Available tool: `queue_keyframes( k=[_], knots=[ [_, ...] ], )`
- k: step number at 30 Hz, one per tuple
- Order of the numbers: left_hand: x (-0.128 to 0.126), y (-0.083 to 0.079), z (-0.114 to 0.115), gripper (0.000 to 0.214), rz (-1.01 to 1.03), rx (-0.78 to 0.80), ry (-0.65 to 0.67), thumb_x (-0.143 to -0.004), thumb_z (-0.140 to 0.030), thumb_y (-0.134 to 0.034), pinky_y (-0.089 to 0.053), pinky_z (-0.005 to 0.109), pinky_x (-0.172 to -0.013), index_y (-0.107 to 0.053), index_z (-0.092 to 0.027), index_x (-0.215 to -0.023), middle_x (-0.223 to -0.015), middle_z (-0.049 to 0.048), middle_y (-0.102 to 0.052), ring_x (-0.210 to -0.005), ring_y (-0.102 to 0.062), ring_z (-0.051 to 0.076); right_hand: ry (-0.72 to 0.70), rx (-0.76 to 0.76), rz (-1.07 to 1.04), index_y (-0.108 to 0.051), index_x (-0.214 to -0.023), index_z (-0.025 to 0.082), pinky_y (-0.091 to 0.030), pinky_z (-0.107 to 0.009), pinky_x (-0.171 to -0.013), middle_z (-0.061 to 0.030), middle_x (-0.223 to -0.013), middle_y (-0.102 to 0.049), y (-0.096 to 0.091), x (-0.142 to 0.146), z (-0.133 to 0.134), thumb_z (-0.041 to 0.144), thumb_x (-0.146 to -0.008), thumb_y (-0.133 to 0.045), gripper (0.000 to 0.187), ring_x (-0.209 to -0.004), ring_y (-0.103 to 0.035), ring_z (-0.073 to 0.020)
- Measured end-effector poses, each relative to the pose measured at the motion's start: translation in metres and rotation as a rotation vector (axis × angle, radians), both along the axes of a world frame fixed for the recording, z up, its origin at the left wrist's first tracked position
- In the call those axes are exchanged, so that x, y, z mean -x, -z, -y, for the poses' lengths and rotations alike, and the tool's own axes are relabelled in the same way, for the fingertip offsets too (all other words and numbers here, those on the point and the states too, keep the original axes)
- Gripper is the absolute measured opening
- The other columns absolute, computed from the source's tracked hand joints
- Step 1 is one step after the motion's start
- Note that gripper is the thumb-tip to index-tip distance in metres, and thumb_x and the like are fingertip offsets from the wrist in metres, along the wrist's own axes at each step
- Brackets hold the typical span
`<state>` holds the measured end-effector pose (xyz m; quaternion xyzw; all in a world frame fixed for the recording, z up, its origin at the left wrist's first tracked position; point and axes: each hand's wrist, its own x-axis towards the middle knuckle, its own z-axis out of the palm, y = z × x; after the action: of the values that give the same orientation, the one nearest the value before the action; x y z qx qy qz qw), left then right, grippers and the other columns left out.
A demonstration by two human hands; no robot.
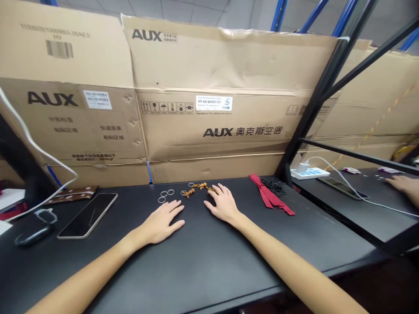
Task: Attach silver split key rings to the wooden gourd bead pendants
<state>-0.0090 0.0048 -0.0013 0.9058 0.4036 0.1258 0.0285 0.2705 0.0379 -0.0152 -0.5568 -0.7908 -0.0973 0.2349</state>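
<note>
My left hand point(164, 222) lies flat on the black table point(183, 266), its fingers stretched out and holding nothing. Just beyond its fingertips are several silver key rings point(162, 199). My right hand point(224, 204) rests palm down with the fingers apart. Its fingertips touch or partly cover a small golden-brown piece beside a keychain point(202, 186) with a tan figure on it. Between the two hands lies another such keychain point(189, 192), with its ring to the left.
Right of my hands lie red ribbon strips point(270, 195) and a pile of black cords point(274, 187). A phone point(88, 216) and black-handled scissors point(34, 234) are at left. Cardboard point(212, 65) walls the back. Past a black frame point(312, 111), another person's hand point(404, 185) shows.
</note>
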Motion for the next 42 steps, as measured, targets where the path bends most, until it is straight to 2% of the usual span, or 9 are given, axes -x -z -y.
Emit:
queue_keyframes(
  k=[6,14,17,20,24,27,33,38,42],
  knots=[
    [0.000,0.000,0.000,0.055,0.029,0.004,0.006,-0.094,-0.054,-0.040,-0.025,0.044,-0.115,-0.046,-0.025,-0.139,-0.149,0.0071,-0.039,-0.138,-0.034,0.026,-0.016,0.052,-0.021,-0.062,-0.117,0.017,-0.021,-0.050,-0.112,-0.0135,-0.133,-0.054,0.000,0.000,0.000,0.051,-0.087,-0.052,0.047,-0.131,-0.040,-0.0303],
    [-0.001,0.000,0.004,0.049,0.060,-0.076,-0.014,-0.094,-0.051,-0.042,-0.034,0.044,-0.110,-0.055,-0.022,-0.130,-0.141,0.0088,-0.050,-0.131,-0.045,0.027,-0.286,-0.016,-0.110,-0.062,-0.107,0.021,-0.022,-0.049,-0.112,-0.0083,-0.118,-0.065,-0.009,0.013,0.021,0.036,-0.085,-0.058,0.027,-0.110,-0.058,-0.0229],
    [-0.004,-0.001,0.006,0.042,0.058,-0.173,-0.094,-0.092,-0.047,-0.045,-0.038,0.045,-0.105,-0.063,-0.018,-0.117,-0.131,0.0122,-0.058,-0.123,-0.051,0.030,-0.341,-0.016,-0.126,-0.062,-0.106,0.021,-0.026,-0.046,-0.109,-0.0066,-0.114,-0.067,-0.011,0.018,0.026,0.033,-0.086,-0.058,0.024,-0.107,-0.059,-0.0213],
    [-0.007,-0.001,0.004,0.039,0.067,-0.281,-0.247,-0.089,-0.042,-0.049,-0.037,0.050,-0.104,-0.064,-0.012,-0.111,-0.129,0.0183,-0.057,-0.122,-0.050,0.036,-0.345,-0.011,-0.137,-0.062,-0.105,0.021,-0.035,-0.042,-0.101,-0.0067,-0.113,-0.066,-0.011,0.019,0.027,0.030,-0.087,-0.056,0.021,-0.105,-0.058,-0.0218],
    [-0.008,0.003,0.002,0.046,0.050,-0.287,-0.397,-0.087,-0.045,-0.050,-0.040,0.053,-0.100,-0.061,-0.009,-0.113,-0.121,0.0229,-0.060,-0.116,-0.053,0.039,-0.332,0.005,-0.149,-0.061,-0.109,0.020,-0.038,-0.040,-0.096,-0.0075,-0.114,-0.066,-0.009,0.016,0.023,0.025,-0.088,-0.052,0.023,-0.106,-0.057,-0.0232],
    [-0.007,0.003,0.002,0.041,0.042,-0.236,-0.336,-0.090,-0.043,-0.047,-0.044,0.048,-0.097,-0.060,-0.010,-0.112,-0.116,0.0200,-0.064,-0.111,-0.058,0.036,-0.324,0.018,-0.149,-0.062,-0.108,0.020,-0.038,-0.039,-0.095,-0.0068,-0.110,-0.067,-0.008,0.014,0.021,0.021,-0.088,-0.051,0.023,-0.103,-0.057,-0.0223],
    [-0.006,0.001,0.003,0.031,0.156,-0.115,-0.061,-0.093,-0.030,-0.045,-0.051,0.040,-0.091,-0.054,-0.017,-0.120,-0.114,0.0112,-0.065,-0.103,-0.064,0.026,-0.333,0.037,-0.152,-0.063,-0.102,0.018,-0.041,-0.038,-0.089,-0.0070,-0.096,-0.067,-0.009,0.017,0.022,0.019,-0.084,-0.057,0.019,-0.094,-0.057,-0.0225],
    [-0.005,0.001,0.002,0.023,0.270,-0.106,0.005,-0.093,-0.028,-0.047,-0.052,0.034,-0.087,-0.057,-0.021,-0.113,-0.109,0.0066,-0.064,-0.097,-0.064,0.021,-0.360,0.046,-0.186,-0.062,-0.102,0.019,-0.042,-0.038,-0.086,-0.0071,-0.096,-0.067,-0.008,0.018,0.023,0.017,-0.083,-0.059,0.019,-0.093,-0.056,-0.0227],
    [-0.004,0.002,-0.001,0.018,0.236,-0.104,0.046,-0.095,-0.025,-0.044,-0.050,0.032,-0.086,-0.062,-0.021,-0.097,-0.105,0.0055,-0.064,-0.094,-0.062,0.019,-0.410,0.054,-0.202,-0.062,-0.102,0.019,-0.042,-0.038,-0.086,-0.0065,-0.095,-0.067,-0.005,0.017,0.022,0.012,-0.082,-0.056,0.021,-0.094,-0.055,-0.0221]
  ],
)
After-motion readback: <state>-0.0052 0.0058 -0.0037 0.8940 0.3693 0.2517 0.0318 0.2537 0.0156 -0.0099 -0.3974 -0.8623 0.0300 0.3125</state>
